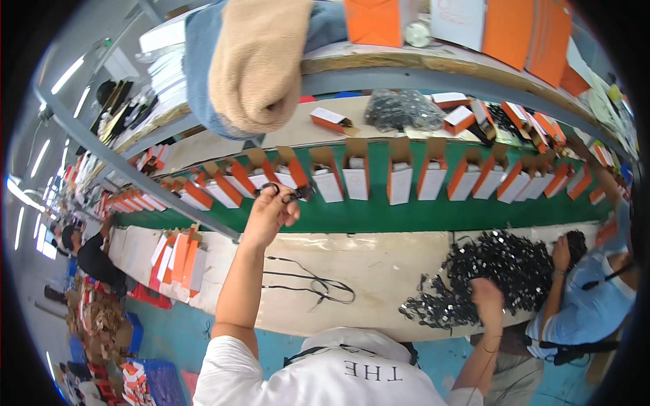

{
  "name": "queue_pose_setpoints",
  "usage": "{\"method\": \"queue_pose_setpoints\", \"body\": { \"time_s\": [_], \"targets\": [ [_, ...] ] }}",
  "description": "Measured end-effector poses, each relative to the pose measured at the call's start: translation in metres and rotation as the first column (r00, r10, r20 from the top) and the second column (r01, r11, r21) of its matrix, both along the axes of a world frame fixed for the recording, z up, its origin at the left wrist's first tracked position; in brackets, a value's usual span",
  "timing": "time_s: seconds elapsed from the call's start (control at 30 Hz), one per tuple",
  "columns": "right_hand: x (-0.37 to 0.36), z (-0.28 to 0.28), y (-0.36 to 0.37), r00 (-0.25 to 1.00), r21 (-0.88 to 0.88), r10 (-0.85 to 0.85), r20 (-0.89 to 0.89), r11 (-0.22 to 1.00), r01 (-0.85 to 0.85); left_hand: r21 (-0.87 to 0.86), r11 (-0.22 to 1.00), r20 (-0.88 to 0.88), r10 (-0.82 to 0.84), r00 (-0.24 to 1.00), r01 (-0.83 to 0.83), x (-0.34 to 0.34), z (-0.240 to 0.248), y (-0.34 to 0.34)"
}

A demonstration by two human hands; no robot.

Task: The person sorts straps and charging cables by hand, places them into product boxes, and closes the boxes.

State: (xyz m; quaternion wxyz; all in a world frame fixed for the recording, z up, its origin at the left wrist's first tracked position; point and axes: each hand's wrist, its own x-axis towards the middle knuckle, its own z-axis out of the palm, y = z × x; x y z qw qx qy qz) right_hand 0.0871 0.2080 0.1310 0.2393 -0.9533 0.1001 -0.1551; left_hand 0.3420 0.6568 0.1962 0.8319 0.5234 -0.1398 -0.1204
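My left hand (pixel 267 215) is stretched forward over the green conveyor belt, its fingers closed on a small coiled black cable (pixel 298 195). Just beyond it stand open orange-and-white boxes (pixel 328 184) in a row, flaps up, with pale contents showing in some. My right hand (pixel 489 301) is at the near side of a large heap of black cables (pixel 497 260) with shiny bits. Motion blurs its fingers, so I cannot make out their pose. Between my arms, a loose black cable (pixel 318 281) lies in a loop on the pale worktable (pixel 379 271).
At the right a co-worker in a light blue shirt (pixel 596 298) has a hand at the heap. Orange cartons (pixel 183 260) stand on the table's left part. Overhead, a shelf (pixel 406 64) holds a beige cloth (pixel 261 68); a grey metal post (pixel 142 172) slants down at the left.
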Motion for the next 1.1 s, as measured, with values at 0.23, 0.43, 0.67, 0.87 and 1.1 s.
{"method": "queue_pose_setpoints", "body": {
  "time_s": [0.23,0.43,0.67,0.87,1.1],
  "targets": [
    [0.087,0.094,0.158,0.854,0.030,0.512,0.091,0.856,-0.516,0.364,0.729,-0.277,-0.510,0.814,0.580,-0.068,-0.019,-0.089],
    [0.094,0.008,0.128,0.510,0.984,0.847,0.151,-0.077,-0.163,0.170,0.416,-0.319,-0.834,0.450,0.893,-0.092,-0.017,-0.133],
    [0.072,-0.046,0.151,0.994,0.499,0.105,-0.027,0.863,-0.078,0.276,0.942,-0.059,-0.181,0.982,0.190,-0.092,-0.076,-0.188],
    [0.090,0.012,0.110,0.934,0.432,0.356,0.044,0.836,-0.339,0.698,0.581,0.307,-0.771,0.558,0.419,-0.086,-0.097,-0.178],
    [0.108,-0.038,0.115,1.000,0.991,-0.001,0.028,-0.129,-0.028,0.585,0.784,0.559,-0.204,0.804,-0.208,-0.079,-0.089,-0.215]
  ]
}}
